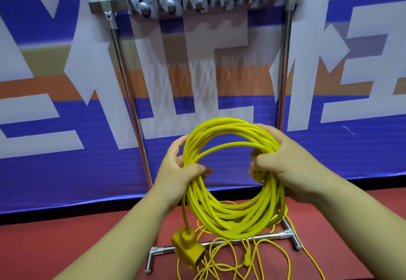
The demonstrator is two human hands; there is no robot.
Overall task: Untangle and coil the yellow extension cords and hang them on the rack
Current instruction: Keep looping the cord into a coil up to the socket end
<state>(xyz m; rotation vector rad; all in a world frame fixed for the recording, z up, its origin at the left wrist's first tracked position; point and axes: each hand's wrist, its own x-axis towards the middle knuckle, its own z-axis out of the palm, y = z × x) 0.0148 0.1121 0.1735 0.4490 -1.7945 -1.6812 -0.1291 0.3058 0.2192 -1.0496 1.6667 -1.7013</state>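
The left hand grips the coil's left side and the right hand its right, holding it upright before the rack. A socket dangles below it. Loose cord lies on the near floor. The banner's big white characters are cropped and unreadable.

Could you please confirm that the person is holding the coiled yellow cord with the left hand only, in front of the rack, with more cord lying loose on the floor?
Not quite: both hands hold it. The left hand grips one side of the coiled yellow cord and the right hand grips the other, as the head view shows. The rest stands: it is in front of the rack, with loose cord on the floor.
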